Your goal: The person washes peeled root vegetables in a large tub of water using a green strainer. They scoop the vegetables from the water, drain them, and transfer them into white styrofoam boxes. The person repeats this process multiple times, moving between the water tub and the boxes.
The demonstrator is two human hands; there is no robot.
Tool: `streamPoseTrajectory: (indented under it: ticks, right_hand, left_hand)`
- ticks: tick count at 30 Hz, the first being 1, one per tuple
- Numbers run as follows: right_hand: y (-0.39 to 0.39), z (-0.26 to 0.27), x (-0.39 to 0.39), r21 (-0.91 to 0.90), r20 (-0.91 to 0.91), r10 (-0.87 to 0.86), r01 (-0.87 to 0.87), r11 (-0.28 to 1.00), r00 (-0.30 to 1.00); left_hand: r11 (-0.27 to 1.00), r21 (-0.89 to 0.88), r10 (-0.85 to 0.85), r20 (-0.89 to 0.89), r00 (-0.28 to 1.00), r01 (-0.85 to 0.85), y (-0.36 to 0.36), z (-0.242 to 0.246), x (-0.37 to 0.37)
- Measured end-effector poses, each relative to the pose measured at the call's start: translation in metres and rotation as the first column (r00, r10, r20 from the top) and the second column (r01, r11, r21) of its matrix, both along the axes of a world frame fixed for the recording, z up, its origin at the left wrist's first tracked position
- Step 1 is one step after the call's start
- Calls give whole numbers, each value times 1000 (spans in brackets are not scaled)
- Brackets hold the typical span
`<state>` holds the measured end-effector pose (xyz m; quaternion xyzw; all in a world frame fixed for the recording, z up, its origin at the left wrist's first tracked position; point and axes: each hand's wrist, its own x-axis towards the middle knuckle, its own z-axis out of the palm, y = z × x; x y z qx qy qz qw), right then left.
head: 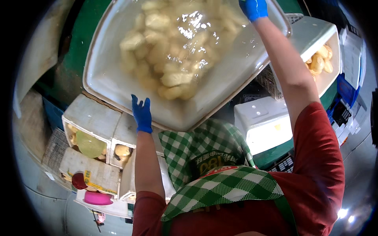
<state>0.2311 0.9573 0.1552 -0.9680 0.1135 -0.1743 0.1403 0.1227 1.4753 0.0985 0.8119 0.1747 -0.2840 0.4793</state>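
Before me is a large white tub [109, 70] of cloudy water, in which pale yellow root vegetables [174, 79] lie in a heap. Glare and ripples on the water blur their outlines. My left hand [142, 115], in a blue glove, is over the tub's near left rim with its fingers apart and nothing in it. At the top edge of the picture, my right hand [255, 10], also blue-gloved, is over the far right part of the tub. Its fingers are cut off by the frame, so its grip cannot be made out.
Foam boxes [91, 115] with vegetables crowd the lower left, where a green disc-shaped object [90, 144] and a pink bowl-like object [98, 198] also show. A foam box [313, 32] of yellow vegetables [320, 60] stands at right, above another foam box [260, 112].
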Motion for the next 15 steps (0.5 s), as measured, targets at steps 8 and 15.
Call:
streamPoseTrajectory:
  ticks: [8, 15]
  right_hand:
    - [51, -73, 66, -218, -417, -87, -6, 976, 905]
    - [51, -153, 65, -437, -269, -169, 36, 899, 948]
  left_hand:
    - [976, -154, 144, -61, 988, -152, -35, -32, 6]
    - [984, -115, 125, -83, 989, -134, -68, -48, 25]
